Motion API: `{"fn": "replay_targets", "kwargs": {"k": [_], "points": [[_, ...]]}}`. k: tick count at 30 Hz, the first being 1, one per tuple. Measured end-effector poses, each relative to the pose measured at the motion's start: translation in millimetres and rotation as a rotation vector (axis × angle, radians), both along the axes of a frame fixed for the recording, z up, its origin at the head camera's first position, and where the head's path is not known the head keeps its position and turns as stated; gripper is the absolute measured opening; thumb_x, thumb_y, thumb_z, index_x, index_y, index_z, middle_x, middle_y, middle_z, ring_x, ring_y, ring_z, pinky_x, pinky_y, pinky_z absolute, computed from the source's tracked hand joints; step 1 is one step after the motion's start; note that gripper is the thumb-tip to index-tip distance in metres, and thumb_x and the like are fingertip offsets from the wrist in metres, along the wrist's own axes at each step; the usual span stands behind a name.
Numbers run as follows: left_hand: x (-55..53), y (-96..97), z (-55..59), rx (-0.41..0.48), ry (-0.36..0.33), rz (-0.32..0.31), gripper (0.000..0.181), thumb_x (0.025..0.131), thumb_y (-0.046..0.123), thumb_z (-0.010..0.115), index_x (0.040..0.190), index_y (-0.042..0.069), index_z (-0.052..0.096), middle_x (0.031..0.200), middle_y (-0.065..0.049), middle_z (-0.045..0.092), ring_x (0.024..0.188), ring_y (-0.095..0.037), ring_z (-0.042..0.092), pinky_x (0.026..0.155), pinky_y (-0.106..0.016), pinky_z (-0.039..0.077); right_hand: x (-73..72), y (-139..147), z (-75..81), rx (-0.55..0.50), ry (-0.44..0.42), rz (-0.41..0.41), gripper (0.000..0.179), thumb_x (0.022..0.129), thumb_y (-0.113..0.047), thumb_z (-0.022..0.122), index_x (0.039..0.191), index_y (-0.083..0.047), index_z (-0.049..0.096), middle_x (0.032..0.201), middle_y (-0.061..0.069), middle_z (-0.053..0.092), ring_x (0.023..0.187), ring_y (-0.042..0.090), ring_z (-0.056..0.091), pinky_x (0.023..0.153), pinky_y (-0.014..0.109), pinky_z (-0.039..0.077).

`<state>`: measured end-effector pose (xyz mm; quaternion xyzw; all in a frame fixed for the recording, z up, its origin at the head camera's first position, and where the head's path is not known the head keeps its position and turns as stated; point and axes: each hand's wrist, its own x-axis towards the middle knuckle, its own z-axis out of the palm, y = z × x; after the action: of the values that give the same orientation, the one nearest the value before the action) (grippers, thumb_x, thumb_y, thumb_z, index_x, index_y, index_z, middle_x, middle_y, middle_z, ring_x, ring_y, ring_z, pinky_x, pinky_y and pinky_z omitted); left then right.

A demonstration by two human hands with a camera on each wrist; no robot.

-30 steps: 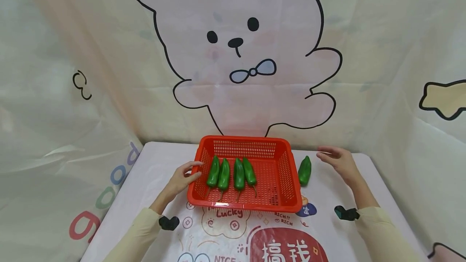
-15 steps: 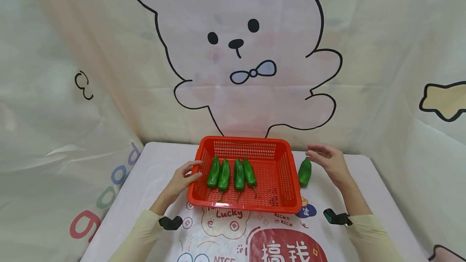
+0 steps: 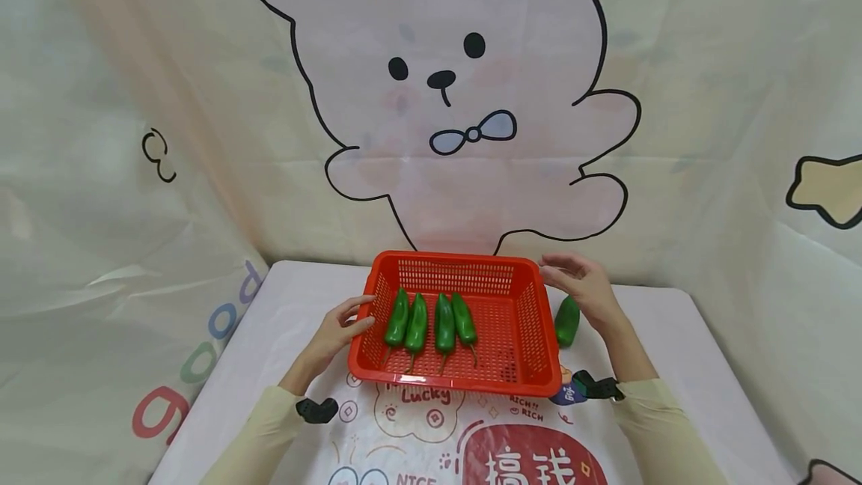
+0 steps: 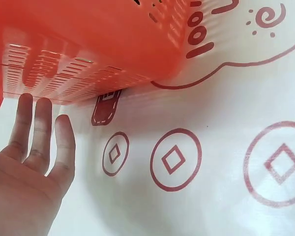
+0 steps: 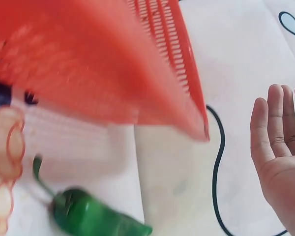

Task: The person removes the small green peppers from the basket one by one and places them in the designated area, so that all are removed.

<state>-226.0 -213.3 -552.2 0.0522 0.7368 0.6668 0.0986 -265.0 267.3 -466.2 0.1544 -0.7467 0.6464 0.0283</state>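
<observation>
A red plastic basket (image 3: 494, 328) stands in the middle of the table with several green peppers (image 3: 444, 324) lying side by side in its left half. At its left rim is my left hand (image 3: 333, 331), thumb and fingertips right at the edge. The left wrist view shows three fingers (image 4: 42, 128) extended beside the slotted wall. My right hand (image 3: 586, 290) is over the far right corner of the basket, fingers extended and nothing held. Under that hand, just outside the basket, another green pepper (image 3: 567, 322) lies on the table; the right wrist view shows its curved stem.
The white table cover (image 3: 306, 290) carries red printed drawings and lettering. A cloth backdrop (image 3: 269, 133) with a cartoon animal rises behind the table, and more printed cloth (image 3: 761, 260) hangs along both sides.
My right hand has moved left, from the right of the loose pepper, past it to the basket's far right corner. The left hand, basket and peppers have stayed put.
</observation>
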Motion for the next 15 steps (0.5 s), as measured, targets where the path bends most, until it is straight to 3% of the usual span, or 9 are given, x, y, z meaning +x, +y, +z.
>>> {"fn": "replay_targets", "kwargs": {"k": [8, 15], "points": [[2.8, -1.8, 2.7, -0.02, 0.021, -0.009, 0.05, 0.098, 0.017, 0.07, 0.145, 0.011, 0.054, 0.145, -0.022, 0.049, 0.12, -0.04, 0.057, 0.088, -0.045, 0.057, -10.6, -28.1, 6.5, -0.093, -0.044, 0.058, 0.039, 0.099, -0.007, 0.068, 0.13, 0.012, 0.057, 0.123, 0.027, 0.061, 0.101, 0.022, 0.07, 0.091, 0.036, 0.055], [2.2, -6.1, -0.5, -0.023, 0.017, -0.035, 0.05, 0.099, 0.018, 0.069, 0.146, 0.012, 0.053, 0.146, -0.021, 0.049, 0.123, -0.041, 0.056, 0.089, -0.045, 0.056, -14.7, -50.0, 11.4, -0.089, -0.019, 0.069, 0.032, 0.098, -0.006, 0.068, 0.127, 0.005, 0.063, 0.125, 0.028, 0.06, 0.107, 0.037, 0.066, 0.09, 0.04, 0.056]]}}
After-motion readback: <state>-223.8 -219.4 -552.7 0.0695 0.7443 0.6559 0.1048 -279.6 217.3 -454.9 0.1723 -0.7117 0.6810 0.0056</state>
